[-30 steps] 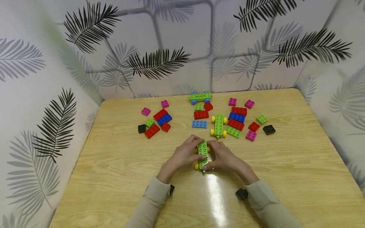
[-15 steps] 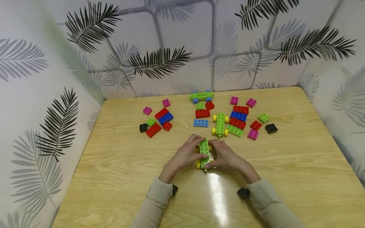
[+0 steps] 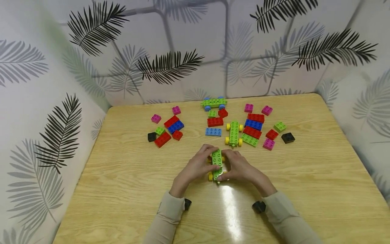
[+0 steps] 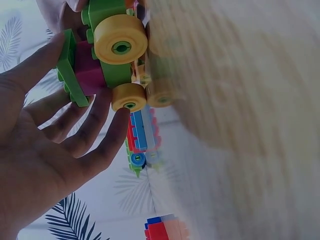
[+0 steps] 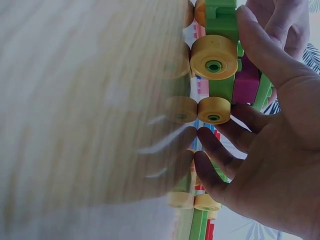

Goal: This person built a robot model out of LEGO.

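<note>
Between my two hands a toy car base, green with yellow wheels, stands on the table. In the left wrist view a magenta brick sits on the base, topped by a green brick. My left hand grips this stack from the left, thumb on the green brick and fingers along the far side. From the right, my right hand holds the car, its thumb at the near end and its curled fingers by the far wheel. The hands partly hide the wheels in the head view.
Just beyond stands another green car base with yellow wheels. A blue-wheeled base is at the table's back edge. Loose bricks lie in groups left, middle and right, including a light blue brick and a black brick.
</note>
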`<state>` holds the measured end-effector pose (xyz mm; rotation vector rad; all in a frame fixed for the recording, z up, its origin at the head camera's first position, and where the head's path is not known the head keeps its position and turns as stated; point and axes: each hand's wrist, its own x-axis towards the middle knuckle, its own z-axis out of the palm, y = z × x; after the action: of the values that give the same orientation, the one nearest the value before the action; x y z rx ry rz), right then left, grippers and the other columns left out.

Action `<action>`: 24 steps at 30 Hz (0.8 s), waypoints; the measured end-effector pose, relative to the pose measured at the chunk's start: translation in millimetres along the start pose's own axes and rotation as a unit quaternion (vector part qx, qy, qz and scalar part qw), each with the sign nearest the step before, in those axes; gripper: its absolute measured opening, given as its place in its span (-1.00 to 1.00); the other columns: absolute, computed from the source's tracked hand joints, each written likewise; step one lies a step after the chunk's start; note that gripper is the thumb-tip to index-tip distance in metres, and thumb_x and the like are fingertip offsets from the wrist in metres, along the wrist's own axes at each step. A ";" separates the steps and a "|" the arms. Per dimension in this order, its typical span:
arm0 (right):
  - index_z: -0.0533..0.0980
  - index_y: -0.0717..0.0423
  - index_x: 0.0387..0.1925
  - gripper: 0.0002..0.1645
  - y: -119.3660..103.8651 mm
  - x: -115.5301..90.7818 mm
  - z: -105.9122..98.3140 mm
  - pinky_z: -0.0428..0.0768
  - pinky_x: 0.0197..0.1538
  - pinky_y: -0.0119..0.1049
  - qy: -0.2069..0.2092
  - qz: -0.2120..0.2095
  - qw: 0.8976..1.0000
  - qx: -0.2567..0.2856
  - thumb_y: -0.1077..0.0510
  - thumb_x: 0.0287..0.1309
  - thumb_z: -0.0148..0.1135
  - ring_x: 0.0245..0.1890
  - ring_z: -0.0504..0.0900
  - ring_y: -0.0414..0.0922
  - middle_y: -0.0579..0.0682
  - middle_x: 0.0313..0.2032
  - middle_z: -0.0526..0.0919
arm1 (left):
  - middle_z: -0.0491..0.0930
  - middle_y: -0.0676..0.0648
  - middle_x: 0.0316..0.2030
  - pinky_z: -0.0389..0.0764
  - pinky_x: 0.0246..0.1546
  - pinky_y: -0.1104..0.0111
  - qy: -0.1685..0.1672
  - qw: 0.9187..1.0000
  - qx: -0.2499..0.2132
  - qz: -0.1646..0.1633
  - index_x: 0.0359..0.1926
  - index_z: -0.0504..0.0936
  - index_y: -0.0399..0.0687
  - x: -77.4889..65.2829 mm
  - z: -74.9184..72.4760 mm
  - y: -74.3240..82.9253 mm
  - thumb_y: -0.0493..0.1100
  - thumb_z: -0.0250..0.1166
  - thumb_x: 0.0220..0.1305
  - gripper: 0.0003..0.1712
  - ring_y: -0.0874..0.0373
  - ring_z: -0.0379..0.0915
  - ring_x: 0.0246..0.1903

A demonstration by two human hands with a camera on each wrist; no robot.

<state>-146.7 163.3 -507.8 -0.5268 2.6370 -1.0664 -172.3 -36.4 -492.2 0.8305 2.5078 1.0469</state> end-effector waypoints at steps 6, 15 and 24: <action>0.26 0.14 0.31 0.15 2.2 1.5 0.0 0.28 0.22 0.17 0.001 0.004 1.000 -0.004 -0.23 -0.27 0.57 0.19 0.29 0.16 0.13 0.25 0.38 | 0.31 -0.06 0.18 0.49 0.06 0.33 -0.001 1.000 0.021 0.004 0.32 0.37 -0.09 2.2 -3.4 -0.4 -0.02 0.40 0.17 -0.27 0.08 0.40 0.04; 0.25 0.21 0.30 0.16 3.3 -0.1 3.2 0.28 0.23 0.19 0.003 0.005 1.000 -0.012 -0.24 -0.24 0.56 0.21 0.27 0.20 0.18 0.26 0.36 | 0.30 -0.06 0.25 0.36 0.24 0.19 0.001 1.000 0.001 0.013 0.37 0.33 -0.06 -1.8 -13.4 -8.2 0.07 0.27 0.28 -0.29 0.07 0.26 0.24; 0.26 0.26 0.28 0.17 2.9 2.6 3.6 0.30 0.22 0.15 0.006 -0.001 1.000 -0.013 -0.24 -0.27 0.57 0.18 0.29 0.20 0.21 0.23 0.38 | 0.38 -0.14 0.19 0.42 0.17 0.09 0.128 0.990 0.040 -0.037 0.26 0.45 -0.16 -12.8 -47.4 -41.9 -0.12 0.27 0.32 -0.48 -0.06 0.30 0.20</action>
<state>-148.5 161.9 -512.6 -0.5301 2.6646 -1.0398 -201.1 -94.0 -489.1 0.6537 2.7875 1.0945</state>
